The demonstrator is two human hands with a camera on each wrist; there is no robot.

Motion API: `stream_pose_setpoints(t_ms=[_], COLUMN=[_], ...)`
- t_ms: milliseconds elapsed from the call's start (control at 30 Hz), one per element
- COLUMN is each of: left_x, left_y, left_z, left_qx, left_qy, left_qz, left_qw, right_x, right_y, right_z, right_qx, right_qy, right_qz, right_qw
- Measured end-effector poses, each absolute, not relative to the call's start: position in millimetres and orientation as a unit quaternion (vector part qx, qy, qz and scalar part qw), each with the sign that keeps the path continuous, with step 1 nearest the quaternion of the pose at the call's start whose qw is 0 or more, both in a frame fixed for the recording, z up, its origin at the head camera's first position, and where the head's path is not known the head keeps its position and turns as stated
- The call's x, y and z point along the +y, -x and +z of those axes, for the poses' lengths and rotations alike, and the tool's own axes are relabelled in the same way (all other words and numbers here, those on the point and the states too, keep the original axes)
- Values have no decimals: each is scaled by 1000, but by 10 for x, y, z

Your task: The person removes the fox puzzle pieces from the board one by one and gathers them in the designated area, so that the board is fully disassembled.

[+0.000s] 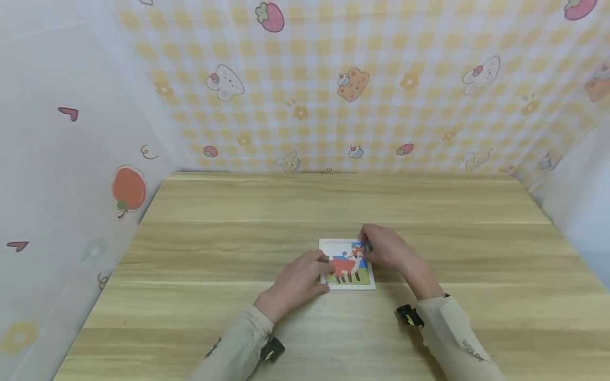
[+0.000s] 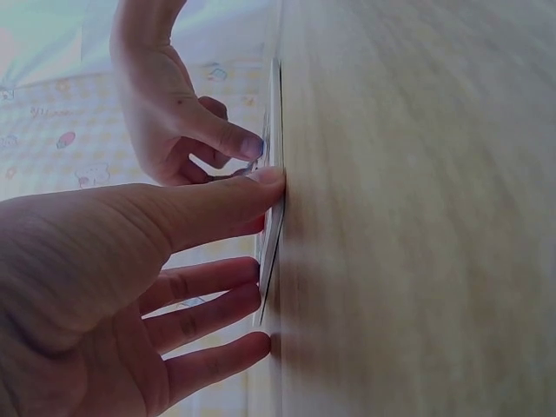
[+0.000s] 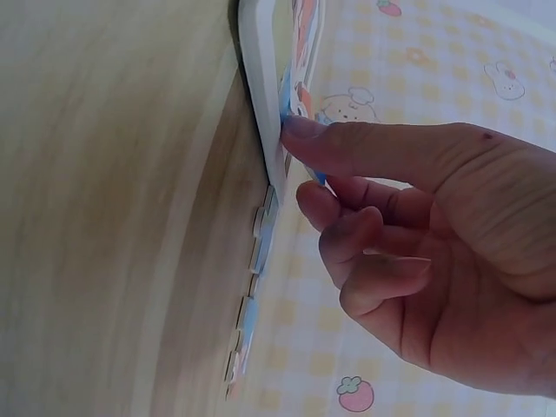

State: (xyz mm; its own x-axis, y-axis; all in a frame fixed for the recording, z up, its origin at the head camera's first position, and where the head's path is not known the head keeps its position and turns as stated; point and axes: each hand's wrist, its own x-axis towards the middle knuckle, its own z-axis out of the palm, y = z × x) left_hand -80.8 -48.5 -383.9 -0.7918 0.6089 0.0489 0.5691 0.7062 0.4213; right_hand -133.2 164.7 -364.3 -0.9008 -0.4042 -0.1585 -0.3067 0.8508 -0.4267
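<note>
A jigsaw puzzle (image 1: 350, 271) with a fox on grass lies in a white frame (image 1: 352, 287), its upper left part showing bare white. My left hand (image 1: 300, 280) rests on the frame's left side; the left wrist view shows the thumb on the edge and the other fingers mostly straight. At the upper right corner, my right hand (image 1: 388, 248) pinches a small blue puzzle piece (image 3: 320, 177) between thumb and forefinger, just over the frame. My right hand's other fingers (image 3: 382, 282) curl loosely, and they cover that corner in the head view.
Several loose puzzle pieces (image 3: 263, 234) lie on the wooden table (image 1: 267, 211) past the frame, mostly hidden behind my right hand in the head view. A checked cloth wall (image 1: 305, 90) stands along the table's back edge. Dark wrist straps (image 1: 272, 350) sit at both sleeves.
</note>
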Motion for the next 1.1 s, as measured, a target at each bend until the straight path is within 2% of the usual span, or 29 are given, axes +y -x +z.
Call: stream_pose_setpoints(t_ms=[433, 900, 1100], left_x=[-501, -501, -456], left_y=[747, 843, 888], left_z=[-3885, -3858, -3917], left_qx=[923, 921, 931], left_qy=[-312, -314, -272], left_qz=[215, 226, 245], left_qw=[60, 36, 17], right_x=[1616, 1667, 1681], right_y=[1283, 1369, 1352], right_z=[-3696, -3708, -3710], right_qx=[957, 956, 960], right_qy=[190, 220, 215], right_qz=[-188, -178, -165], right_qw=[114, 74, 70])
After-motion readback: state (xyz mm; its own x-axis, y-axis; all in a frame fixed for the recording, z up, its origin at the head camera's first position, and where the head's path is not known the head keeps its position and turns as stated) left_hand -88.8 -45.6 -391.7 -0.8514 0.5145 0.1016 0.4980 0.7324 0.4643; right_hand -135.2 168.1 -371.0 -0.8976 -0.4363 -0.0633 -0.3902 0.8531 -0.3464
